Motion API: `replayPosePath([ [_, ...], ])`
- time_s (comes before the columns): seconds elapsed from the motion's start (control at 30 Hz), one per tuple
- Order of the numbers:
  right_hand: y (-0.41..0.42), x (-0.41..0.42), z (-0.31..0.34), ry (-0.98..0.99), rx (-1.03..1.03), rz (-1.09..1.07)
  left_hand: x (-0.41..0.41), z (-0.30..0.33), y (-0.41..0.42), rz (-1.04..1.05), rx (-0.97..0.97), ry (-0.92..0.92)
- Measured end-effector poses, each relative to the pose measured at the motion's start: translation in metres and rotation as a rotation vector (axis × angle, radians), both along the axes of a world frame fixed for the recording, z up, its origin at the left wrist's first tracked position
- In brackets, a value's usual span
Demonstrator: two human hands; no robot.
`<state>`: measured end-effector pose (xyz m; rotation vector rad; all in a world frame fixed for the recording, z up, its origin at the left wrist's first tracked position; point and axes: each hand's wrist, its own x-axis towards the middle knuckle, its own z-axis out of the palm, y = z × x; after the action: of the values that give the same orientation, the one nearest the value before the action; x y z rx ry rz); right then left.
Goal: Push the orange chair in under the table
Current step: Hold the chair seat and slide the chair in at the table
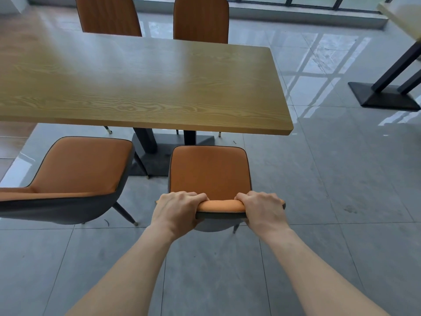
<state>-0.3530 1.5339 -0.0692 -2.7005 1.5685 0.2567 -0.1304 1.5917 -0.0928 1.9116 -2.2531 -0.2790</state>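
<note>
Both hands, left [180, 209] and right [262, 209], grip my orange padded chair's [209, 172] backrest, its seat pointing far toward the wooden desk [136, 83] edge.

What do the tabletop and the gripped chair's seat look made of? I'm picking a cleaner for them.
Table: wood or wood-look laminate, judging by the printed-looking grain and soft sheen. Orange chair: matte leather-like upholstery with dark piping and a grey shell; real or faux cannot be told.
</note>
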Motion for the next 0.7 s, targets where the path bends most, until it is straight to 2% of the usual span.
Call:
replayPosePath([
  [0.2,0.017,-0.003,-0.017,0.025,0.023,-0.001,-0.003,-0.012,0.016,-0.029,-0.034,-0.038],
  [0.47,0.022,0.007,-0.029,-0.007,-0.084,-0.053,0.009,-0.014,0.012,-0.038,-0.025,-0.076],
  [0.7,0.011,0.012,-0.028,0.028,-0.086,-0.045,0.012,-0.013,0.006,-0.014,-0.047,-0.082],
])
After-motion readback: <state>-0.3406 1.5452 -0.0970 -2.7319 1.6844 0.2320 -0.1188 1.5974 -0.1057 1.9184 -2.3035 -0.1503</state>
